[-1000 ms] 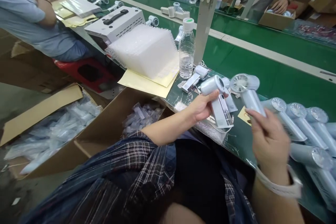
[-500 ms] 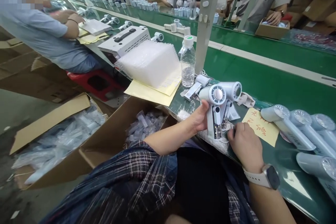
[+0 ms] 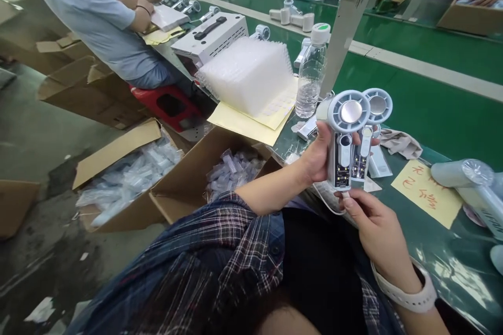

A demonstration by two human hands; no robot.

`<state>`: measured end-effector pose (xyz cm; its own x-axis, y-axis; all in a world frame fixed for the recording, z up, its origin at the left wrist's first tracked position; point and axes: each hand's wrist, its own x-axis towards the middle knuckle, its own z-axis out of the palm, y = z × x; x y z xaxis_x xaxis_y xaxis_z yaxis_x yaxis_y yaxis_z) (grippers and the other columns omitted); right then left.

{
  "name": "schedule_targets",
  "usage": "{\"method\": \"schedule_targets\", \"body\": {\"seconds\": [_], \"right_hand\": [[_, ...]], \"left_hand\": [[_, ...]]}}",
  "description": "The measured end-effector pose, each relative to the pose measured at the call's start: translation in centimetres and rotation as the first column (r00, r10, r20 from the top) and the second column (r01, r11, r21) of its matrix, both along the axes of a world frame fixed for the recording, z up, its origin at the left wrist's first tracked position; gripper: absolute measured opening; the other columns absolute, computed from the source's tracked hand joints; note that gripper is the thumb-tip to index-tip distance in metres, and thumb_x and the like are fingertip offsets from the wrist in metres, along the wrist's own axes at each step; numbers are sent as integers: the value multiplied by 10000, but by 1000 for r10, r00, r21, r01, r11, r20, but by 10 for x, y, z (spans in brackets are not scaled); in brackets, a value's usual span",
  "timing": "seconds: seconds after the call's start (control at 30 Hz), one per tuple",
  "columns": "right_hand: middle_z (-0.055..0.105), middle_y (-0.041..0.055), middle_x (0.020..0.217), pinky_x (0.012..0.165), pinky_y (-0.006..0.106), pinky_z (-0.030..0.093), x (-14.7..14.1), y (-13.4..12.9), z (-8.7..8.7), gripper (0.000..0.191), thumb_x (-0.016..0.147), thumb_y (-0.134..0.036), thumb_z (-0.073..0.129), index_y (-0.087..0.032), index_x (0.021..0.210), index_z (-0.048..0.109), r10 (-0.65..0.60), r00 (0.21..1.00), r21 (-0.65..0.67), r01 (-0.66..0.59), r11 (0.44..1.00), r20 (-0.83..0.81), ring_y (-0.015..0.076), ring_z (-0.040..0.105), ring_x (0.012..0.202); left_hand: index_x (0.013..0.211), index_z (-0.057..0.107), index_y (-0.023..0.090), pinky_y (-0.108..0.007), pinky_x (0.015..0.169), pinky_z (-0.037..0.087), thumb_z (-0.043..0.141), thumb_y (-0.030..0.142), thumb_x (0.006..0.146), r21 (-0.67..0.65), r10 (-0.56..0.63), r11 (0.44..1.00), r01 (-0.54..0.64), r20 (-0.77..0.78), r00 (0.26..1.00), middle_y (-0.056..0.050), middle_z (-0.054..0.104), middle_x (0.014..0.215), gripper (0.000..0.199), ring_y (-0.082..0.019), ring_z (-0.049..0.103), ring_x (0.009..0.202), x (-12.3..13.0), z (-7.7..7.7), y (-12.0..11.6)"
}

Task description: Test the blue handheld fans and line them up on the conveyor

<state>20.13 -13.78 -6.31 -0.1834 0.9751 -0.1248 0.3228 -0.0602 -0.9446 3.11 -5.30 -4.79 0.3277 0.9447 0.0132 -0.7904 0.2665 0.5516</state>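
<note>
Nearest the camera: the wearer's dark blue plaid shirt [image 3: 204,251], worn open over a black top [image 3: 314,256]. A white perforated watch strap [image 3: 412,293] encircles the right wrist.

The right hand [image 3: 379,225] is closed in a pinch on the white plastic cable plug [image 3: 346,195] at the lower end of the nearer light-blue round-headed handheld fan [image 3: 346,156]. Whether the plug is fully seated cannot be told. The left hand [image 3: 317,159] grips this fan by its handle, together with a 2nd light-blue handheld fan [image 3: 378,105] just behind it. The 2 fans are held upright, heads uppermost, over the near edge of the glossy green worktop [image 3: 436,256]; circuit boards show in the 2 handles.

Right of the fans: a yellow paper note with red handwriting [image 3: 426,193], and beside it a light-blue fan in clear wrap [image 3: 467,175]. Behind the held fans, a crumpled grey cloth [image 3: 403,142].

Left, below worktop level: an open brown cardboard box [image 3: 183,183] and clear plastic-wrapped pieces [image 3: 236,170].

Beyond: a clear bottle with a white cap [image 3: 309,76], part-filled; a white bubble-wrap stack [image 3: 251,70] on yellow paper [image 3: 239,128]; a white metal case with a black handle [image 3: 212,36].

Farther off, a co-worker in light blue [image 3: 98,26] sits on a red plastic stool [image 3: 143,97].
</note>
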Motion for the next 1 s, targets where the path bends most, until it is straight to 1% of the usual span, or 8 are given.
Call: {"method": "schedule_targets", "body": {"seconds": [0.13,0.27,0.37,0.5,0.63,0.8,0.9,1.0], "right_hand": [[684,18,675,666,300,530,-17,-8,-4,432,977,-618,733,-218,813,727,31,986,68,-21,997,-161,166,660,652],[443,-80,514,515,248,411,-36,-19,-9,398,1082,-503,633,-229,794,607,-38,867,-7,40,999,-497,98,469,445],[512,-59,565,565,256,460,-37,-22,-10,379,1099,-479,606,-228,815,607,-31,868,14,44,999,-496,112,532,506],[745,49,862,771,321,550,-24,-18,-9,348,1089,-493,608,-221,901,719,56,974,221,-6,975,-220,187,687,802],[770,76,964,786,325,542,-19,-15,-9,418,1067,-520,624,-215,793,702,-15,994,372,54,927,-107,210,706,885],[607,-21,630,637,277,498,-28,-19,-10,393,1074,-470,655,-212,778,654,-105,948,180,164,970,-300,136,612,607],[474,-72,539,546,252,441,-35,-22,-12,420,1069,-459,672,-217,745,558,-146,846,70,211,975,-513,108,529,490],[437,-85,528,509,244,405,-39,-22,-17,448,1084,-480,633,-227,739,499,-179,831,55,244,968,-527,100,468,453]], "left_hand": [[692,667,150,-443,1097,599,542,1024,778,13,33,999,-33,-25,999,-187,768,1272,887,-331,703,1321,4,-5,-2],[665,652,157,-455,1075,607,705,1073,478,109,143,985,-135,-65,988,-189,794,1193,936,-388,711,1304,13,-17,-4],[651,653,159,-429,1048,614,758,1050,383,111,163,981,-156,-49,985,-164,807,1128,936,-364,746,1224,17,-20,-6],[695,663,158,-385,951,633,589,1074,638,-24,122,992,-121,81,989,-133,803,1083,921,-284,783,1107,15,-15,-7],[674,633,162,-439,993,632,353,1031,845,-146,110,986,-81,205,973,-147,794,1094,929,-283,772,1156,10,-4,-8],[645,650,159,-395,874,654,473,1099,692,15,55,998,-58,154,986,-168,782,1202,957,-326,767,1174,8,-4,-12],[627,643,166,-418,937,659,656,1101,479,135,122,983,-126,38,992,-169,786,1205,947,-382,746,1237,13,-11,-16],[608,647,172,-446,996,652,708,1092,368,173,169,972,-160,-38,985,-181,796,1187,952,-414,724,1277,21,-17,-19]]}}
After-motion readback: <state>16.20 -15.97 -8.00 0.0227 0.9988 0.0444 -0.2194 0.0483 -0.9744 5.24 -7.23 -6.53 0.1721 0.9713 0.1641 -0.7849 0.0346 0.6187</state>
